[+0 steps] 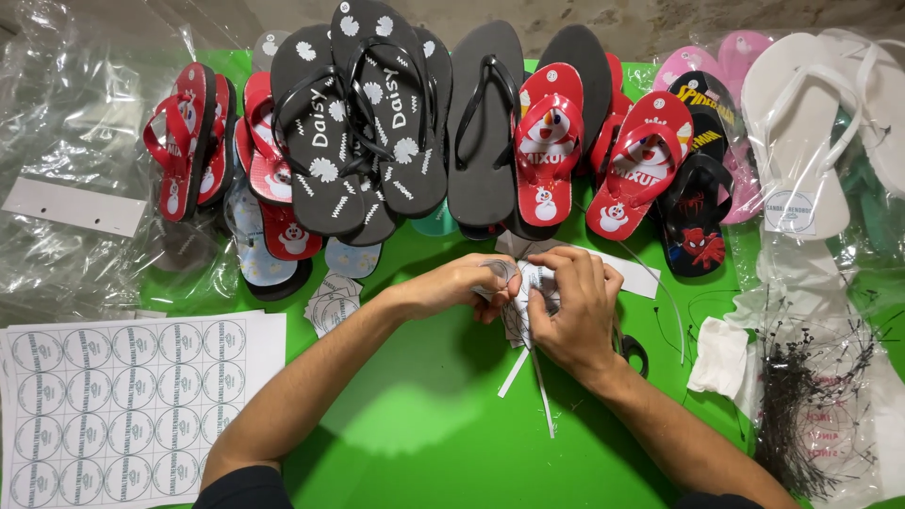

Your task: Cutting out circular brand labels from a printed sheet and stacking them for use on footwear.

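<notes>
Both hands [528,297] pinch small white round stickers [528,283].

The flip-flops [490,123] lie in a row behind the hands [528,302]. The sticker sheet [123,405] lies left of the hands. The scissors [632,351] lie right of them.

Bright green flat tabletop [424,443] fills most of the frame — lit from above, with a paler glare patch at lower centre. Grey rough concrete surface [603,21] runs along the top edge — wall or floor, can't tell which. Soft arm shadows fall on the green near the middle. No windows in view.
</notes>
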